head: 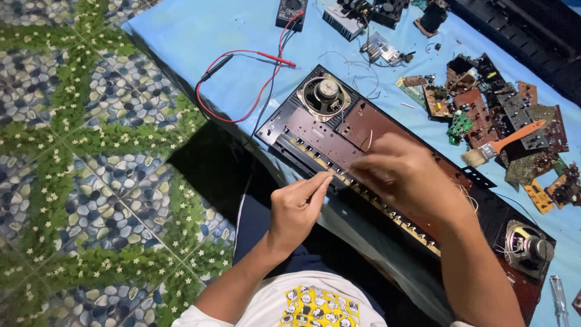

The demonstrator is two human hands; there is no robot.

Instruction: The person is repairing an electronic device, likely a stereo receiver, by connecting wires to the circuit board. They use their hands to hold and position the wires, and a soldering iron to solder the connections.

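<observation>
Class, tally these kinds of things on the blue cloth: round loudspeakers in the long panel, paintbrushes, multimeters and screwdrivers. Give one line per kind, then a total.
Loudspeakers: 2, one at the far end, one at the near end
Paintbrushes: 1
Multimeters: 1
Screwdrivers: 1
Total: 5

A single head-worn camera looked steeply down, close over the near edge of the blue table [181, 30], with patterned floor [78, 181] at left.
</observation>
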